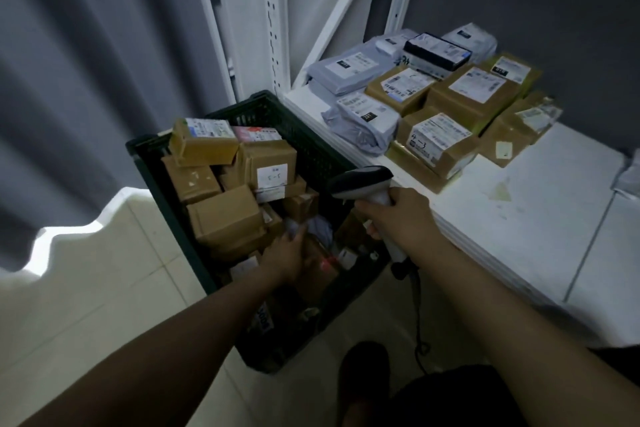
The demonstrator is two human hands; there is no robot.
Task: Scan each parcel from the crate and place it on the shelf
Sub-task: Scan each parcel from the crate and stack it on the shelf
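A dark green plastic crate (304,135) stands on the floor, full of brown cardboard parcels (225,215) with white labels. My left hand (289,255) reaches down into the crate and its fingers close on a small grey-white soft parcel (318,225) among the boxes. My right hand (398,215) grips the handle of a grey-and-white barcode scanner (363,182), held above the crate's right side with its head aimed left. Several scanned parcels (436,146), brown boxes and grey poly bags, lie on the white shelf (536,204) to the right.
White shelf uprights (277,17) rise behind the crate. A grey curtain (86,62) hangs at left over pale floor tiles. The scanner's black cable (417,319) dangles toward the floor beside my foot (363,378). Bare shelf surface lies in front of the parcels.
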